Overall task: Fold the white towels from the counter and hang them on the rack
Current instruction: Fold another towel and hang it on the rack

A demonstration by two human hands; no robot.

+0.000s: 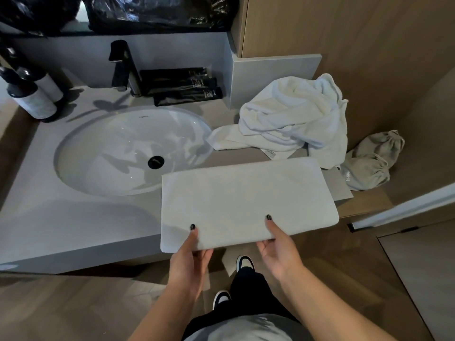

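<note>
I see the folded white towel (pixel 246 200) held flat over the counter edge (pixel 73 230), my left hand (pixel 189 257) and right hand (pixel 278 247) each pinching its near edge.

1. Sink basin (pixel 81 153): a small dark brand mark sits on the inner back wall below the rim; its letters are too small to make out
2. Black sachets (pixel 182 86) beside the faucet: each carries fine white print near its right end, too small to read
3. Crumpled white towel (pixel 290 114): a small sewn tag at its lower edge bears faint marks that cannot be read
4. Grey drawstring bag (pixel 369 166): short dark print on its near side, turned sideways and not legible
5. No text in view can be read with certainty
</note>
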